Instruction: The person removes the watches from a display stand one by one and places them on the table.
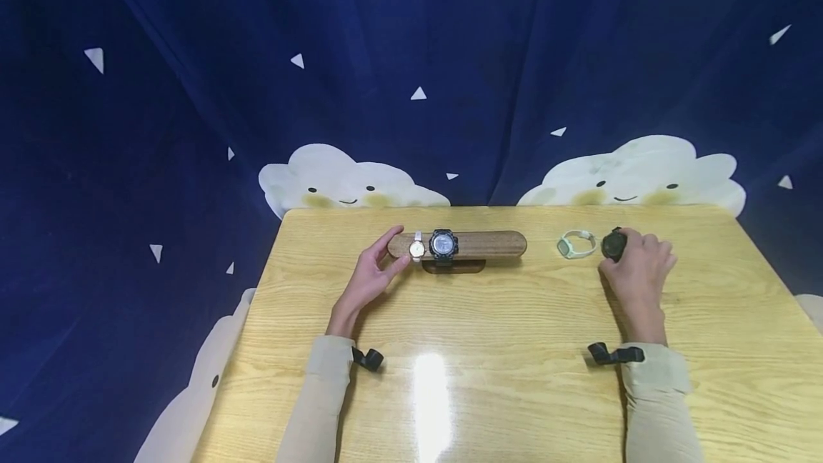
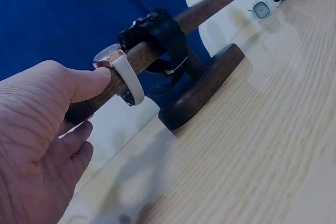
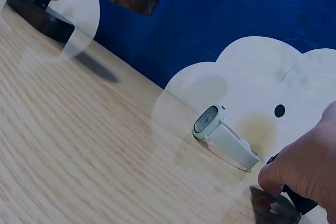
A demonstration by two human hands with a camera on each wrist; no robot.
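My left hand grips the left end of a wooden watch stand, thumb and fingers either side of its bar. Beside the thumb, a small watch with a pale strap and rose-gold case is fastened round the bar. A chunky black watch sits next to it on the same bar. Over at the right, my right hand holds another black watch between thumb and fingers, at the table; the palm hides part of its strap. A pale green watch lies just left of that hand, its strap buckled in a loop.
The stand rests on a light wooden table, its foot below the bar. Behind hangs a dark blue curtain with white triangles and clouds. Black camera mounts are worn at both wrists.
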